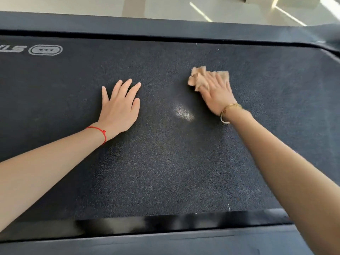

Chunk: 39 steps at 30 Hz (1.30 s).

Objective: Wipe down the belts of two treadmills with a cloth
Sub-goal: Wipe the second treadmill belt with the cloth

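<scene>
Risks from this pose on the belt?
1. The left hand lies flat on the belt, apparently bearing weight; if the belt rolls, the person could slip.
2. The cloth is bunched under the right hand, so each pass likely covers little.
3. The bracelet might scrape the belt.

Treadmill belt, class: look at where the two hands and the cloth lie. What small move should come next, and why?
Probably slide the right hand with the cloth sideways across the belt, towards the left hand. The cloth lies pressed flat under the right fingers on the far part of the belt, while the left hand rests bare and flat, bracing. Much belt around the cloth is uncovered.
</scene>
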Available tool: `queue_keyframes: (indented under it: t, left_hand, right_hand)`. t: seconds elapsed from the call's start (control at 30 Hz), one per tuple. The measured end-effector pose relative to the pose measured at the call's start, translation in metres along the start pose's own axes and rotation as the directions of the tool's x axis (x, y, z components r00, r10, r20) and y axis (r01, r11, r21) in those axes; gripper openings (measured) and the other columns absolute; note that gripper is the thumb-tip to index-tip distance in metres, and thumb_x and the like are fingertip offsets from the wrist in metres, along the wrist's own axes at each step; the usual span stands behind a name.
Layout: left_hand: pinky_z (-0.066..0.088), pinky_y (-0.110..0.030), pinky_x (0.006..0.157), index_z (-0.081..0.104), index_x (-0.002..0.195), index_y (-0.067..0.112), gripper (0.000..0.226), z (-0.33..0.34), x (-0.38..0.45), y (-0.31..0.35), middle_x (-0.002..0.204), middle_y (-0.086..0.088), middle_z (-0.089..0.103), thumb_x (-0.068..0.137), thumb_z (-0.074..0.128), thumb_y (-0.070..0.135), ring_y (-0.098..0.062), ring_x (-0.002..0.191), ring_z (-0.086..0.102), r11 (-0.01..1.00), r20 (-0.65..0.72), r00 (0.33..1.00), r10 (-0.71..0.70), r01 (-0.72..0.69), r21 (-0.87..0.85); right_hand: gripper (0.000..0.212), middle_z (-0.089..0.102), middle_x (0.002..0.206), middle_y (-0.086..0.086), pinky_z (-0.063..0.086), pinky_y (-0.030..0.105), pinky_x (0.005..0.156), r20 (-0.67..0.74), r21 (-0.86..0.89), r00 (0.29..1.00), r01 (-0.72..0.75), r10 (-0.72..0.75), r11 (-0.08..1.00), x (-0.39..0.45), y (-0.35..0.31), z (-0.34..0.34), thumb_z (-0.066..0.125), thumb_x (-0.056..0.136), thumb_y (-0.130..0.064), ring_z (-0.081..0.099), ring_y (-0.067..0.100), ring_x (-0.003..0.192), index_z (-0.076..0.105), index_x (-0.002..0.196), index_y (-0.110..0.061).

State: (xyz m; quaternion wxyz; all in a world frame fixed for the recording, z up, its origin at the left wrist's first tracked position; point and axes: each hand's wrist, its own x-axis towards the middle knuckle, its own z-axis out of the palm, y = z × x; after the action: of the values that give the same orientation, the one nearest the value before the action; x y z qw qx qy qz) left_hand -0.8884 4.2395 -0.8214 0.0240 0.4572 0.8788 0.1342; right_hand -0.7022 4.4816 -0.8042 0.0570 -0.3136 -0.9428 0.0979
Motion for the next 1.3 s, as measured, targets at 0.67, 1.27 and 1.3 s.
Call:
queue_keyframes:
  t: [0.67, 1.27, 1.3]
  left_hand:
    - [0.006, -0.062, 0.120, 0.018, 0.158, 0.026, 0.059, 0.013, 0.020, 0.016, 0.165, -0.001, 0.017, 0.100, 0.013, 0.039, -0.024, 0.153, 0.008, 0.994, -0.054, 0.996, -0.077, 0.082, 0.078]
    - [0.007, -0.063, 0.119, 0.023, 0.157, 0.026, 0.064, 0.016, 0.022, 0.012, 0.163, -0.002, 0.022, 0.096, 0.012, 0.042, -0.025, 0.152, 0.012, 0.993, -0.074, 0.995, -0.066, 0.073, 0.091]
    - [0.008, -0.064, 0.119, 0.023, 0.156, 0.026, 0.063, 0.016, 0.022, 0.012, 0.163, -0.002, 0.022, 0.096, 0.013, 0.042, -0.025, 0.152, 0.013, 0.994, -0.077, 0.995, -0.064, 0.070, 0.089]
  right_hand:
    - [0.057, 0.017, 0.162, -0.003, -0.010, 0.049, 0.117, 0.029, -0.077, 0.996, -0.079, 0.082, 0.994, 0.166, -0.008, 0.020, 0.012, 0.102, -0.043, 0.004, 0.024, 0.150, 0.010, 0.156, -0.026]
    - [0.059, 0.028, 0.157, 0.006, -0.004, 0.057, 0.118, -0.009, -0.105, 0.992, -0.125, 0.124, 0.987, 0.157, 0.008, 0.013, 0.014, 0.101, -0.041, 0.013, 0.028, 0.148, 0.014, 0.155, -0.015]
    - [0.061, 0.033, 0.154, 0.007, -0.001, 0.057, 0.117, -0.030, -0.115, 0.998, -0.064, 0.061, 0.991, 0.150, -0.005, 0.016, 0.013, 0.100, -0.041, 0.020, 0.029, 0.145, 0.015, 0.154, -0.012]
